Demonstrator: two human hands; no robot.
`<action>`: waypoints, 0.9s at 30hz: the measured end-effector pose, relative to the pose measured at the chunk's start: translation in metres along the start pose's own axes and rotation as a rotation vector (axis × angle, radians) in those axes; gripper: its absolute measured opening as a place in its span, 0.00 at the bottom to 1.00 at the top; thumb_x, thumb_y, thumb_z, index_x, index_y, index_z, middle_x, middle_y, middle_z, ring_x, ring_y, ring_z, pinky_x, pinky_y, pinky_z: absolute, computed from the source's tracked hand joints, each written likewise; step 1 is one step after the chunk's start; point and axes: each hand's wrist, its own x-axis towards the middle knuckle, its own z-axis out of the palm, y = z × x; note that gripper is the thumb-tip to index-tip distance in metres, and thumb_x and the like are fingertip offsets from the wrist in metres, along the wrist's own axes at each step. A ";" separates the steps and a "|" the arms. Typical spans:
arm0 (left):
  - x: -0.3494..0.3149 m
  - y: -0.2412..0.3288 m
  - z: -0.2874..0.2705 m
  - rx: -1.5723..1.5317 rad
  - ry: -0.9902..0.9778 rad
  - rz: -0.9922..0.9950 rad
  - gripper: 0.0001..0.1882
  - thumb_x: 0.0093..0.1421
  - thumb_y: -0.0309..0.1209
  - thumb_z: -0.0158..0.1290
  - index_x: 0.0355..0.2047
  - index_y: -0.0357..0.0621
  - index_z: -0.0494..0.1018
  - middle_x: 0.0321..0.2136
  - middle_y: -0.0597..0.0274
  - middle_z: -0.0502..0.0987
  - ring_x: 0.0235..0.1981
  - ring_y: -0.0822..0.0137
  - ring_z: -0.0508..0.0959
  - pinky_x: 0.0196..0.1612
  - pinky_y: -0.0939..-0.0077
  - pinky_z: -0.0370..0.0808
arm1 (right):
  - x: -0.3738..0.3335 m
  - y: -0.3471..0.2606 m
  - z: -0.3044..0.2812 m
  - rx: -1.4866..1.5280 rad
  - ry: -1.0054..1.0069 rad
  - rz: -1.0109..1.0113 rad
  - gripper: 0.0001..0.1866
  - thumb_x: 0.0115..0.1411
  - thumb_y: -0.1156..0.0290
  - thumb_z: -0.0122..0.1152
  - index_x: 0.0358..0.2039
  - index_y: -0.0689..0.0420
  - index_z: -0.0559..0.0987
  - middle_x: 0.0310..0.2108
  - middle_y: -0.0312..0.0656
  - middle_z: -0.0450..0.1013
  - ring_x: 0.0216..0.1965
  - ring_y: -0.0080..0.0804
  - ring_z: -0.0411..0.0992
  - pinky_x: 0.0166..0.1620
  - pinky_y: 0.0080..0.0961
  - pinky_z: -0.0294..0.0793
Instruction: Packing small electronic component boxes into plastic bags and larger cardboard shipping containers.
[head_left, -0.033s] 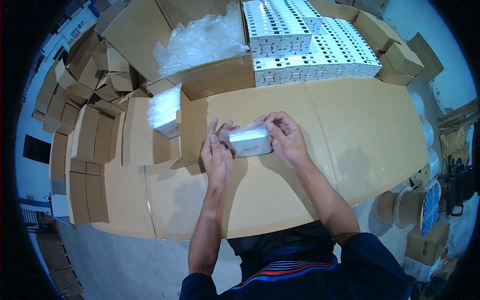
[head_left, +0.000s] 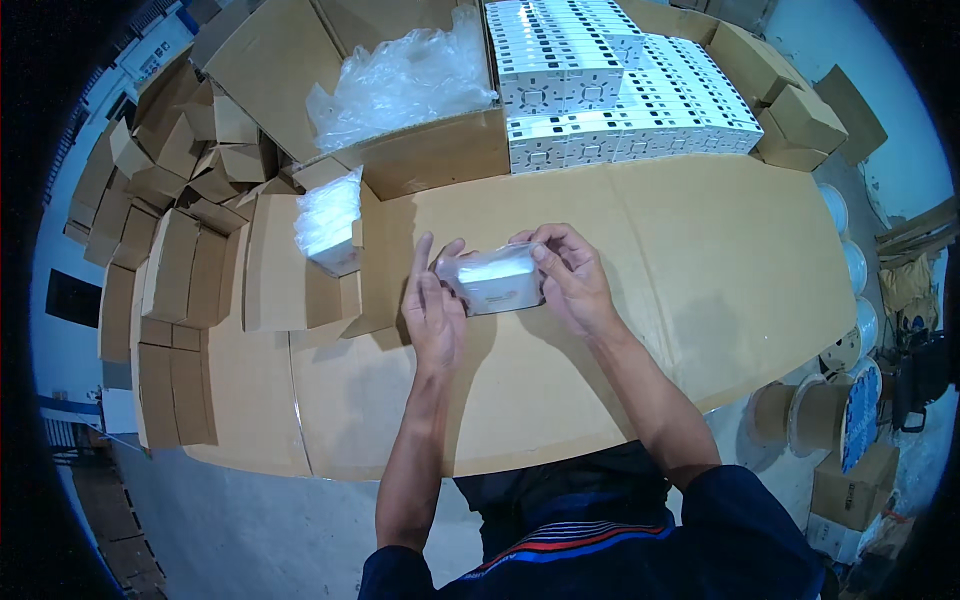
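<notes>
A small white box (head_left: 502,290) in a clear plastic bag is held just above the cardboard-covered table, between my hands. My right hand (head_left: 575,275) pinches the bag at its upper right corner, thumb in front. At the other end, my left hand (head_left: 433,310) has its fingers stretched up and apart beside the bag, some of them partly behind it. Left of my hands, an open carton (head_left: 280,265) holds several bagged white boxes (head_left: 330,225) in a row.
Behind my hands, a large carton (head_left: 430,155) holds loose clear plastic bags (head_left: 405,80). Stacked white boxes (head_left: 640,130) fill the far right. Empty cartons (head_left: 175,265) are piled along the left. Cable spools (head_left: 790,415) stand beyond the table's right edge.
</notes>
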 end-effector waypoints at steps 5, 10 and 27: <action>0.000 -0.005 -0.006 0.292 -0.047 0.028 0.35 0.63 0.31 0.60 0.66 0.35 0.58 0.55 0.52 0.72 0.56 0.63 0.72 0.60 0.67 0.70 | -0.003 0.001 0.000 0.076 -0.017 0.046 0.09 0.66 0.75 0.60 0.46 0.57 0.74 0.49 0.45 0.74 0.50 0.29 0.72 0.55 0.30 0.71; -0.003 -0.009 -0.016 0.317 -0.012 -0.083 0.27 0.61 0.24 0.61 0.59 0.34 0.66 0.52 0.55 0.75 0.54 0.67 0.74 0.58 0.70 0.71 | -0.005 -0.024 0.001 -0.243 -0.149 0.152 0.18 0.63 0.77 0.63 0.52 0.59 0.72 0.50 0.43 0.73 0.51 0.28 0.71 0.54 0.29 0.72; -0.011 0.031 -0.016 0.584 -0.260 -0.211 0.08 0.64 0.24 0.57 0.41 0.35 0.82 0.43 0.57 0.82 0.40 0.74 0.79 0.42 0.80 0.77 | -0.007 -0.048 -0.004 -0.546 -0.287 0.246 0.04 0.60 0.79 0.64 0.35 0.64 0.84 0.42 0.40 0.79 0.37 0.22 0.75 0.40 0.18 0.76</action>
